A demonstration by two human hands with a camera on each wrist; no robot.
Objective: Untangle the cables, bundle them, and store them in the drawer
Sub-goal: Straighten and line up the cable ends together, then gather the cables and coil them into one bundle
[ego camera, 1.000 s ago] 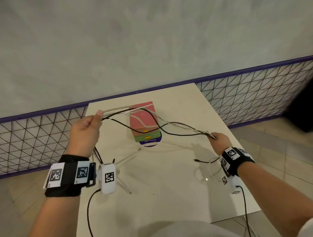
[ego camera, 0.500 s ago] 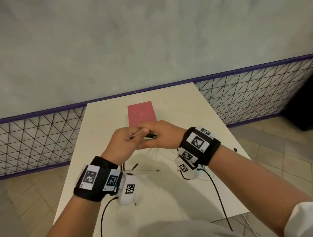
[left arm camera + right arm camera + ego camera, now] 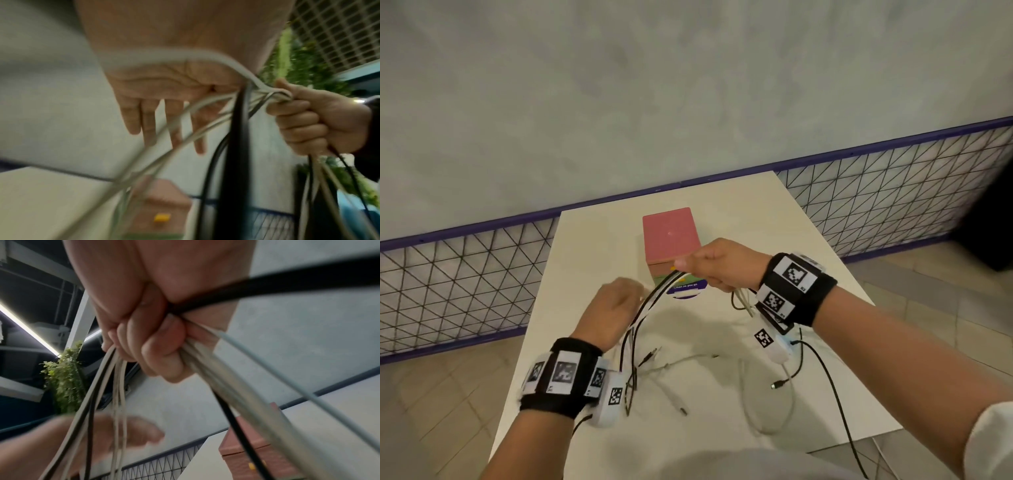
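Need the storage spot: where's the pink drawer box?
Head view: the box stands mid-table toward the far edge, just behind the right hand.

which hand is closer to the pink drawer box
Right. The right hand grips cables just in front of the pink drawer box; the left hand is lower, nearer the person.

Open bench [image 3: 592, 246] to the left of the pink drawer box [image 3: 670, 236] and along the far right edge, wide enough for a hand to pass. Blocked in the middle by black and white cables [image 3: 650, 301] arching between the right hand [image 3: 717, 265] and left hand [image 3: 609, 310], with loose ends, plugs and a white loop [image 3: 767, 404] strewn over the near bench. Hemmed in behind by the wire mesh fence [image 3: 465, 274] and grey wall [image 3: 654, 85].
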